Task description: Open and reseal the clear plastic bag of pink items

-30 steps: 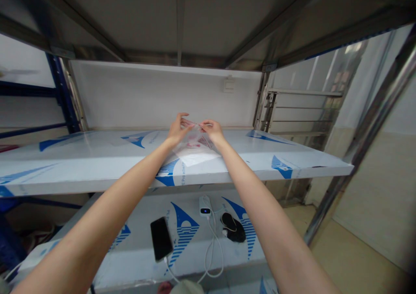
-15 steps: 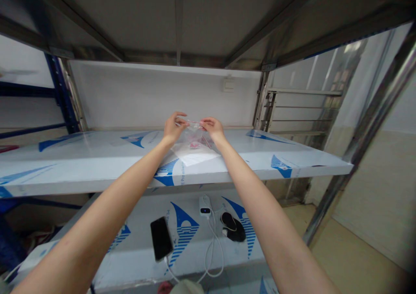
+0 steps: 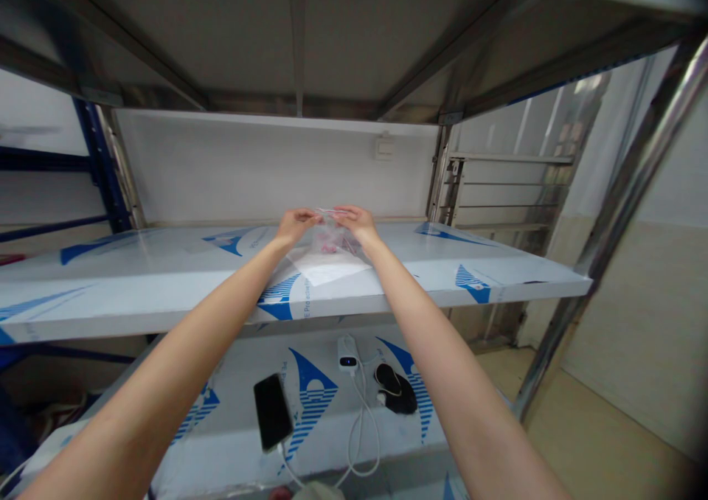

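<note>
A clear plastic bag point(image 3: 335, 238) with something small and reddish-pink in its lower part stands between my hands; what the contents are is too small to tell. My left hand point(image 3: 297, 225) pinches the bag's top edge on the left. On the right, my right hand point(image 3: 357, 222) grips the same edge between thumb and fingers. Under the bag lies a white sheet point(image 3: 326, 270), flat on the film-covered shelf point(image 3: 182, 282) near its front edge.
On the lower shelf point(image 3: 237, 382) are a black phone point(image 3: 273, 411) on a white cable, a white device with a small display point(image 3: 347, 355), and a black object point(image 3: 397, 389). An upper shelf point(image 3: 237, 35) hangs overhead. Metal posts point(image 3: 619, 212) frame the right side.
My left fingers, partly raised before, have folded down onto the bag's edge. Both hands sit slightly lower. The view has shifted a little.
</note>
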A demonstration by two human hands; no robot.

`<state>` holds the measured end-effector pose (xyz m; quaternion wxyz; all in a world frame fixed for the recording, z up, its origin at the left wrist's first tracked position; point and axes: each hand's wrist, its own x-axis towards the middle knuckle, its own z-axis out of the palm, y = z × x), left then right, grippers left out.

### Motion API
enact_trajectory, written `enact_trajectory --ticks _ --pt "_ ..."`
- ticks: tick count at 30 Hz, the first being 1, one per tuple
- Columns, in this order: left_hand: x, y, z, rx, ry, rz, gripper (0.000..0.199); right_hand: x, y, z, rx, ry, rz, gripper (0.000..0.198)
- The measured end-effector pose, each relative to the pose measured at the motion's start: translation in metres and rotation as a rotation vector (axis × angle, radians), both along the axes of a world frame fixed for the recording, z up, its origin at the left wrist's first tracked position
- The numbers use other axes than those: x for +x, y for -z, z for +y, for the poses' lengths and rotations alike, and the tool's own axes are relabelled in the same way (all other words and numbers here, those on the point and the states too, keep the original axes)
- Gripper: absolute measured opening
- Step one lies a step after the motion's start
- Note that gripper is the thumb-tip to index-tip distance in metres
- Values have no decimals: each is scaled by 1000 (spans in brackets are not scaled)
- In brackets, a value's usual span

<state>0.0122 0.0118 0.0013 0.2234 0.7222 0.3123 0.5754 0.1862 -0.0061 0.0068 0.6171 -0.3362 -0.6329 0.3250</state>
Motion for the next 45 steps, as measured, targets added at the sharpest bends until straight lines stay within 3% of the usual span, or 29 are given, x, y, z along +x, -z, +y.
enact_trajectory --ticks 14,23,34,45 --pt "6 -4 -12 25 -43 -18 25 -2 3 9 22 -82 79 17" --pt "8 -7 -16 44 -266 74 26 -4 3 4 -2 -92 57 18" --pt "6 -6 -11 77 -171 47 23 -1 0 2 -19 -15 71 19" --pt "8 -6 -14 4 -147 112 16 -2 1 1 -48 43 -29 26"
